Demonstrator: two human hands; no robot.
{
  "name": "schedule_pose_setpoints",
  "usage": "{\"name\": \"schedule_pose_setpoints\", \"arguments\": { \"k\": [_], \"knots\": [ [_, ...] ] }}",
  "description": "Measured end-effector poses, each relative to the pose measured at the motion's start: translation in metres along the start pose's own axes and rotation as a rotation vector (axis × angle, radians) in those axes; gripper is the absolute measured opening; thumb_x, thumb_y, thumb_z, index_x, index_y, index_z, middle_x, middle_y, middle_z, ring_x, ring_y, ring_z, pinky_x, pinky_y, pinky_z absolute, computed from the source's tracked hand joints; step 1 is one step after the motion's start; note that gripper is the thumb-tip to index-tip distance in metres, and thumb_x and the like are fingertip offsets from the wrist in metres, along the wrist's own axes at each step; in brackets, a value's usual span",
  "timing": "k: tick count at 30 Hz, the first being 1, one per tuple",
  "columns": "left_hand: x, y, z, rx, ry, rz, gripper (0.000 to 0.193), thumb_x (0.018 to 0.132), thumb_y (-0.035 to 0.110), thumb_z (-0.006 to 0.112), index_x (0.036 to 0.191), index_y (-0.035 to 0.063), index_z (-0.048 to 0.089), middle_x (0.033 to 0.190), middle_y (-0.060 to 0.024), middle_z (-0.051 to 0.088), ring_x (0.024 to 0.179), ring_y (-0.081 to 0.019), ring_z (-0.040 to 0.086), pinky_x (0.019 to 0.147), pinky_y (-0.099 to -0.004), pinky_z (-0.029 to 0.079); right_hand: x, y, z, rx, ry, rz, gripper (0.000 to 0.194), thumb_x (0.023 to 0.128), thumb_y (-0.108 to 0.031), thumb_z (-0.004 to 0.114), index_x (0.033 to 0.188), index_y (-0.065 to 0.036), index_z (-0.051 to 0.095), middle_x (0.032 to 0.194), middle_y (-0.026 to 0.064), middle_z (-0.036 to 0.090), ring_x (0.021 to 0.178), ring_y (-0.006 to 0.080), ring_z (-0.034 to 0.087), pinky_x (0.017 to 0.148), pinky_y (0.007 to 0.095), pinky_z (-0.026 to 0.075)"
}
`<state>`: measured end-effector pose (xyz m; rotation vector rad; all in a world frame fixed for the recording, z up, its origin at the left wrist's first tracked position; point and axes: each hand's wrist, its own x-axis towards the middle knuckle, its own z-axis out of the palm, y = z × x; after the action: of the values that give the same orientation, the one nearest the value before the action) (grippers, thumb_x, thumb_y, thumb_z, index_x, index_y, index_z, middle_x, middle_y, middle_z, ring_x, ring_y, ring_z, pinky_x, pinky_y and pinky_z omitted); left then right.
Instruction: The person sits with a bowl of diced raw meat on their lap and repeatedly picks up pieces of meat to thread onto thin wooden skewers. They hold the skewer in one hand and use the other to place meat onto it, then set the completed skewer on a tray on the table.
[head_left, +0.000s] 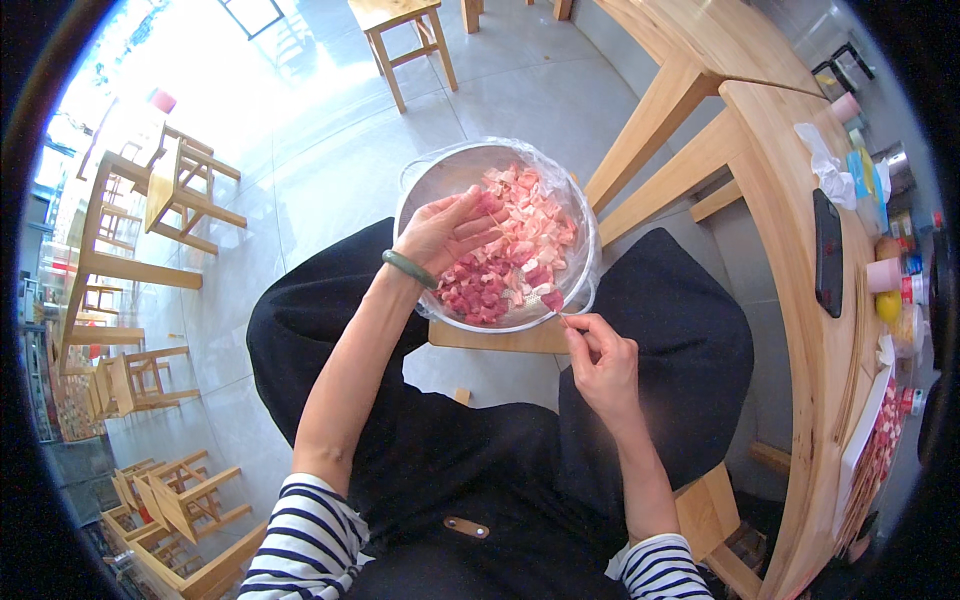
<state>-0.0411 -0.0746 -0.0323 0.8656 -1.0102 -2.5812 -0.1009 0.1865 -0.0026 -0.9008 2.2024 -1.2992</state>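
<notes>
A round mesh basket (493, 328) lined with clear plastic stands on a low wooden stool (495, 339) between my knees. Pale, fatty meat pieces (536, 217) fill its far right part, and dark red meat pieces (472, 289) lie nearer. My left hand (454, 229), with a green bangle at the wrist, is over the basket, palm partly up, with a piece of meat at its fingers. My right hand (602, 352) pinches a thin wooden skewer at the near right rim; a red meat piece (553, 301) is on its tip.
On the wooden table (772, 225) at the right are a black phone (828, 253), crumpled tissue (825, 166), loose bamboo skewers (855, 352), pink cups and a white tray (851, 465) of skewered meat. Wooden stools (397, 15) stand beyond and at the left.
</notes>
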Motion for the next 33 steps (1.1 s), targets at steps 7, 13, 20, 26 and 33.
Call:
{"name": "schedule_pose_setpoints", "arguments": {
  "k": [7, 13, 20, 26, 33],
  "knots": [
    [0.000, -0.004, -0.001, 0.009, 0.032, 0.089, 0.020, 0.090, 0.012, 0.064, 0.106, 0.0002, 0.062, 0.103, -0.0164, 0.066, 0.099, -0.0273, 0.066, 0.083, -0.0349, 0.057, -0.001, 0.002, 0.005, -0.046, 0.039, -0.047, 0.013, 0.087, -0.002, 0.060, 0.100, 0.000, 0.063, 0.074, 0.0131, 0.067, 0.060, 0.0162, 0.066, 0.054, 0.0287, 0.049],
    [0.000, -0.014, 0.008, 0.053, 0.075, 0.138, 0.021, 0.092, 0.009, 0.061, 0.110, -0.0002, 0.060, 0.107, -0.0163, 0.065, 0.101, -0.0281, 0.065, 0.090, -0.0385, 0.055, -0.004, 0.001, 0.011, -0.073, 0.049, -0.037, 0.015, 0.086, -0.001, 0.060, 0.101, -0.001, 0.063, 0.073, 0.0132, 0.066, 0.058, 0.0183, 0.066, 0.052, 0.0290, 0.048],
    [-0.002, -0.016, 0.010, -0.039, -0.002, 0.050, 0.021, 0.093, 0.011, 0.058, 0.110, -0.0018, 0.060, 0.107, -0.0184, 0.065, 0.102, -0.0287, 0.065, 0.089, -0.0392, 0.056, -0.006, 0.002, 0.012, -0.082, 0.083, -0.134, 0.016, 0.086, 0.000, 0.061, 0.101, -0.001, 0.063, 0.074, 0.0125, 0.067, 0.059, 0.0180, 0.066, 0.052, 0.0289, 0.048],
    [-0.007, -0.011, 0.015, 0.001, 0.009, 0.033, 0.022, 0.095, 0.014, 0.055, 0.112, 0.0001, 0.059, 0.109, -0.0172, 0.065, 0.106, -0.0286, 0.063, 0.086, -0.0400, 0.057, -0.004, 0.001, 0.011, -0.052, 0.076, -0.092, 0.014, 0.086, 0.000, 0.061, 0.099, 0.000, 0.064, 0.074, 0.0112, 0.067, 0.059, 0.0138, 0.065, 0.052, 0.0273, 0.047],
    [-0.011, 0.005, 0.012, -0.077, -0.139, -0.037, 0.024, 0.094, 0.019, 0.059, 0.108, 0.0000, 0.061, 0.107, -0.0158, 0.065, 0.106, -0.0273, 0.063, 0.082, -0.0391, 0.058, -0.003, -0.001, 0.009, 0.004, 0.058, -0.063, 0.013, 0.086, -0.001, 0.061, 0.099, 0.000, 0.064, 0.072, 0.0090, 0.067, 0.057, 0.0077, 0.061, 0.051, 0.0249, 0.046]
  ]
}}
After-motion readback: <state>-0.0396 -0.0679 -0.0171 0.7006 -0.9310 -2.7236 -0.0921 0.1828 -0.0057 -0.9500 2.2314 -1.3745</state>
